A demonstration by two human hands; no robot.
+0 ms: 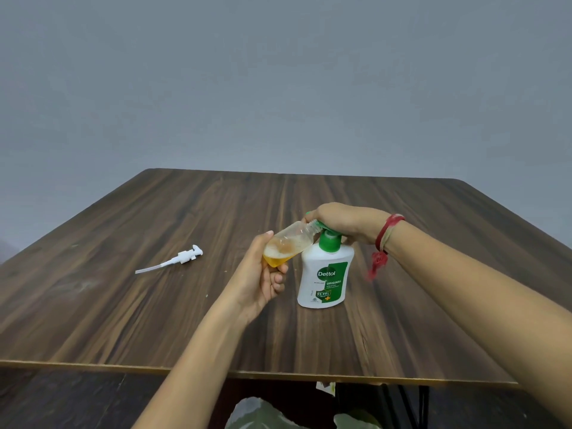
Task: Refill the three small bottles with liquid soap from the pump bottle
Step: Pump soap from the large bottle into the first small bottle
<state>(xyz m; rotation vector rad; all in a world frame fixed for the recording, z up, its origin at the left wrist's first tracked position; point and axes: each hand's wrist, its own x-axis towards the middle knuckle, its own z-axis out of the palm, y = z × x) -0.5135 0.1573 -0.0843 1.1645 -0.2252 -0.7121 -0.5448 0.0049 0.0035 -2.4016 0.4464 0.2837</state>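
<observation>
Grey wall behind a dark wood-grain counter [216, 305]. Right of centre stands the white green-pump soap bottle [325, 280], the right hand [343, 222] pressed over its pump. At its 10 o'clock, the left hand's [263, 274] grip pinches a small clear tilted bottle [289, 243] holding amber liquid, mouth at the nozzle. At 9 o'clock, well apart, lies a loose white pump head [182, 258].

We have a single view, from a wide-angle camera worn on the head, facing forward and tilted down across the dark wood-grain table [185, 320] toward a plain grey wall [278, 72]. We look from just above the table's near edge, close enough that both forearms reach in from the bottom. No second view shares the scene.
</observation>
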